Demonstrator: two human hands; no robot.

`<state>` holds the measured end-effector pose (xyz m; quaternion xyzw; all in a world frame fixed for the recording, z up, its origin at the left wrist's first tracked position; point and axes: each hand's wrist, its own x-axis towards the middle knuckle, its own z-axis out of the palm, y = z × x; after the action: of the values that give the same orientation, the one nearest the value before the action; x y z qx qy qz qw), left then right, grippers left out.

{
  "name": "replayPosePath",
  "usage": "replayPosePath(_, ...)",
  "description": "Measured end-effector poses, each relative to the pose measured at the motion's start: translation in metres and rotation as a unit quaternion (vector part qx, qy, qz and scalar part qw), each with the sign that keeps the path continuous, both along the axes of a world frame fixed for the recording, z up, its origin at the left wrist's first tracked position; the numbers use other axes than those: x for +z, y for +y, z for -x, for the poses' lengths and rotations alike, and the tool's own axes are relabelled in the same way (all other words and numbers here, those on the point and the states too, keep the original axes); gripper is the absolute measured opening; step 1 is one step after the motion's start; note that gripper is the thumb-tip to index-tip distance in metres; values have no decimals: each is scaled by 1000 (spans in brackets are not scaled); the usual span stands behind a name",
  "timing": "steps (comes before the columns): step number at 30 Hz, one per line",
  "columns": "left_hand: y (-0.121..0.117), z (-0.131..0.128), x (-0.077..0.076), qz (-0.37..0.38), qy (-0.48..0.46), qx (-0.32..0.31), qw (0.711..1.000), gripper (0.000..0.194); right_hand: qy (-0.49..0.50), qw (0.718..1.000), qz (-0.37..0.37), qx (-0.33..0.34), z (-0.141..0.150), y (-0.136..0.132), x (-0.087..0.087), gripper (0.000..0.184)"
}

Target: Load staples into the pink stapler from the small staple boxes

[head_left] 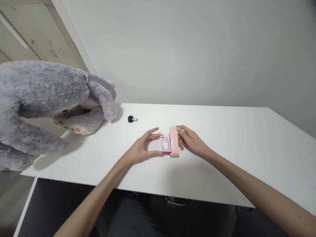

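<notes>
My left hand [142, 148] grips a small white box with red edges and red print [165, 144], thumb on the near side and fingers on the far side. Directly right of the box, a smooth pink bar-shaped object with rounded ends [174, 141] stands close against it; I cannot tell what kind of object it is. The fingers of my right hand [191, 141] are closed on its right side, near its far end. Both things are at the middle of the white table, and part of the box's right side is hidden by the pink object.
A small black item with a metal tip [132, 119] lies farther back on the white table [234, 141]. At the left sits a large grey plush toy [54, 89], partly over the table. A pale wall [185, 52] rises behind the table's back edge.
</notes>
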<state>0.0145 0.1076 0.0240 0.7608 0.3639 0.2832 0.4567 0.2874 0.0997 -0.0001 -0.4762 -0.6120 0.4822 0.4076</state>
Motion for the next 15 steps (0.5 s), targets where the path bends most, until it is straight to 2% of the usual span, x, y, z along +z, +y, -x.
replayPosePath(10,0,2,3,-6,4,-9,1000,95,8,1000,0,2,0,1,0,51)
replayPosePath(13,3,1,0,-21,-22,26,999,75,9,1000,-3,5,-1,1,-1,51)
replayPosePath(15,6,2,-4,-40,-34,83,995,54,8,1000,-1,4,-1,1,-1,51)
